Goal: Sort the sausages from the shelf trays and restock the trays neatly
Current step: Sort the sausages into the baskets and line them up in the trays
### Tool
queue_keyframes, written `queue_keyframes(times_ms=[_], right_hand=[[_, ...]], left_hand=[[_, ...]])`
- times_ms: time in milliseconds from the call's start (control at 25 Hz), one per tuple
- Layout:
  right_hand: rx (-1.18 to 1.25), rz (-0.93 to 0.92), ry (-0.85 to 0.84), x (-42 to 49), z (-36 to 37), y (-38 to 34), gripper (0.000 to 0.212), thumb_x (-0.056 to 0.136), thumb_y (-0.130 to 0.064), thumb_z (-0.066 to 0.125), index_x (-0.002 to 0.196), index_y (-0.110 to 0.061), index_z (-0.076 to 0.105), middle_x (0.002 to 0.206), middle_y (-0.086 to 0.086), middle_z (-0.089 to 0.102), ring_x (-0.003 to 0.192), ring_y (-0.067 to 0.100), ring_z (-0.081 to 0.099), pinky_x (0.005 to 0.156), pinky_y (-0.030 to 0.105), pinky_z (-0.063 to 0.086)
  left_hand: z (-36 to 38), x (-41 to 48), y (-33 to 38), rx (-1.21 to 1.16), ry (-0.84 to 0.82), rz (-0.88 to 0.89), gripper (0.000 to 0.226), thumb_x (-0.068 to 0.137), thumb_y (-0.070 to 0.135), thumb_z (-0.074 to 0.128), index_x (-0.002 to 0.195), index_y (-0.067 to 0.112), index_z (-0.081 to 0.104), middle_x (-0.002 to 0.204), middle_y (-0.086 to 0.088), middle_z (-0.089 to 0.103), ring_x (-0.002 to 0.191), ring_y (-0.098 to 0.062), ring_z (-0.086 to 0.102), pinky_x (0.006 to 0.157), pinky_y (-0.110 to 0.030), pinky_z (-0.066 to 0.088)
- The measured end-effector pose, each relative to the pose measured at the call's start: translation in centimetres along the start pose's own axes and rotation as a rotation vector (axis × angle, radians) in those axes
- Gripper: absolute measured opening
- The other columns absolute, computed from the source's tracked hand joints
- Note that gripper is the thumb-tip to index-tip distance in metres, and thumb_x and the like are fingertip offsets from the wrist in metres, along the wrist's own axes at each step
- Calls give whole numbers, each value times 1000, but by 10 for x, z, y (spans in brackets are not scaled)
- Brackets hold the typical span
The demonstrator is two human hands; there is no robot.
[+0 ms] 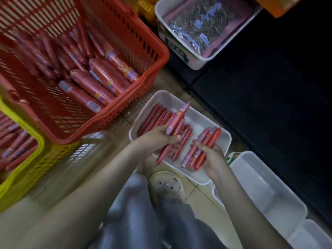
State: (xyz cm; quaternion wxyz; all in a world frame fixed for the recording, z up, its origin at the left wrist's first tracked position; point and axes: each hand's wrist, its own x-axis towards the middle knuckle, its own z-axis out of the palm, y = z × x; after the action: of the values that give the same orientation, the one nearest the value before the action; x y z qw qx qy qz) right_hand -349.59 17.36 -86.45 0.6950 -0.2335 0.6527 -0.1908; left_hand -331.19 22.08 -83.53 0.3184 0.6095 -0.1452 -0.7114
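- Head view, far left: the yellow basket (41,141) and the red basket (161,56) beside it hold loose sausages, the stock I judge I am sorting from.
- I seem to be mid-restock: the white tray (158,94) on the floor carries a neat row (154,117) along its left side.
- My left hand (159,136) reaches over the tray, fingers curled round a small bundle (177,121) that tilts upward.
- My right hand (212,155), near it, grips a second bundle (203,146) above the tray's right part.
- Next, I reckon, both bundles must go down parallel to the row.
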Motion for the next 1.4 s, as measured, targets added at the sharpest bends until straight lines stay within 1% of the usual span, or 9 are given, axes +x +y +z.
queue_keyframes(times_ms=[160, 360, 560, 720, 840, 920, 1080, 1240, 1400], right_hand=[[-157, 10, 125, 50, -21, 43, 29, 87, 1, 62, 115, -6, 57, 97, 10, 65, 86, 24, 64, 73, 33, 53], [-416, -126, 202, 74, -7, 69, 44, 81, 9, 62, 118, -9, 50, 103, 2, 61, 94, 15, 63, 80, 27, 51], [-776, -168, 355, 68, -7, 79, 66, 85, -17, 69, 137, -7, 29, 132, 13, 38, 120, 26, 42, 97, 31, 37], [-772, -196, 259, 50, 4, 73, 55, 89, -36, 61, 136, -17, 39, 126, 6, 41, 116, 21, 47, 100, 30, 39], [-348, -126, -1, 31, 17, 59, 34, 93, -32, 59, 125, -23, 53, 112, -2, 61, 100, 5, 62, 86, 25, 50], [-209, -60, -114, 24, 20, 54, 21, 94, -24, 58, 114, -20, 61, 100, 0, 67, 89, 13, 67, 78, 32, 55], [-191, -111, 102, 29, 12, 46, 8, 96, -16, 54, 100, -14, 61, 88, 4, 65, 76, 15, 68, 67, 29, 56], [-684, -245, 537, 53, -14, 51, 22, 95, -19, 53, 115, -10, 54, 110, 9, 59, 100, 26, 60, 80, 28, 42], [-899, -164, 343, 57, -12, 62, 56, 90, -7, 53, 142, -8, 33, 130, 17, 43, 117, 32, 49, 98, 32, 38]], left_hand=[[-13, 17, -15, 1, 67, -88, 24, 91, 13, 64, 113, 5, 59, 96, -18, 72, 84, -32, 67, 62, -31, 56], [-14, 27, -27, 49, 98, -71, 29, 88, 3, 65, 115, -1, 57, 105, -27, 67, 74, -23, 66, 59, -26, 57], [-10, 38, -43, 169, 107, -29, 23, 85, 1, 67, 106, 6, 59, 90, -12, 67, 75, -16, 64, 67, -19, 56], [1, 42, -48, 295, 53, 1, 34, 86, 4, 67, 118, 7, 56, 96, -8, 68, 66, 3, 63, 63, -7, 49], [8, 42, -50, 382, -52, 16, 36, 89, 7, 64, 124, 8, 55, 108, -11, 68, 91, -11, 66, 77, -15, 52], [10, 43, -51, 368, -92, 20, 37, 91, 9, 61, 127, 9, 52, 110, -8, 67, 99, -13, 66, 88, -27, 53], [6, 45, -55, 341, -53, -44, 16, 93, 20, 59, 107, 18, 53, 103, -12, 68, 93, -22, 68, 85, -41, 56], [2, 52, -61, 452, 144, -53, 16, 90, 32, 57, 88, 22, 44, 96, -12, 66, 92, -33, 66, 85, -48, 53], [10, 50, -55, 684, 169, -15, 26, 97, 26, 49, 113, 8, 42, 117, -18, 59, 108, -34, 57, 75, -28, 38]])
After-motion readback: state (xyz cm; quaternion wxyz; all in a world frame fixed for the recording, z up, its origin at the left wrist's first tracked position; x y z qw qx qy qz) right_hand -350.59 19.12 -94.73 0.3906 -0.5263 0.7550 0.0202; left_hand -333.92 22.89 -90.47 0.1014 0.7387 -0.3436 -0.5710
